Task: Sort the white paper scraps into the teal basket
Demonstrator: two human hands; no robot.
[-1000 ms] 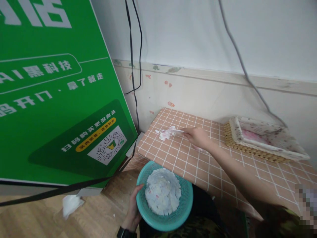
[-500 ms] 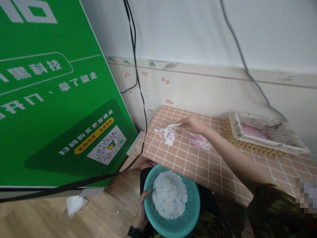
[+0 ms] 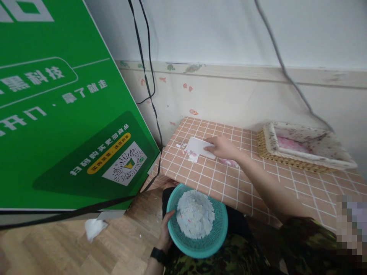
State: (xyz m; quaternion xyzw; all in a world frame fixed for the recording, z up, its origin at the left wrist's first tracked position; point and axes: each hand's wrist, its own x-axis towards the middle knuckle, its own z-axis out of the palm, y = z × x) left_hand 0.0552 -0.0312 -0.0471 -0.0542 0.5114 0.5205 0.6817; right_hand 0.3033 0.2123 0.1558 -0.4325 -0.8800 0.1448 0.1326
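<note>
My left hand (image 3: 166, 229) grips the left rim of a teal plastic basket (image 3: 219, 244), its thumb over the edge. Inside the basket lies a heap of whitish paper scraps (image 3: 195, 214). Above the table, my right hand (image 3: 225, 147) pinches the right end of a flat white card-like piece (image 3: 197, 146). Small white and pinkish scraps (image 3: 192, 157) lie on the checked tablecloth under and beside that piece. Close below my right wrist is a pink and white patch (image 3: 230, 163), partly hidden by the hand.
A lined wicker basket (image 3: 298, 162) with something pink inside stands on the right of the table (image 3: 200, 173). A large green panel (image 3: 71, 152) fills the left. Black cables (image 3: 156, 114) hang beside it. A white crumpled bag (image 3: 94, 229) lies on the wooden floor.
The white piece has turned from edge-on to flat face up, covering part of the scraps. My right hand has turned with it. The left hand still holds the teal basket.
</note>
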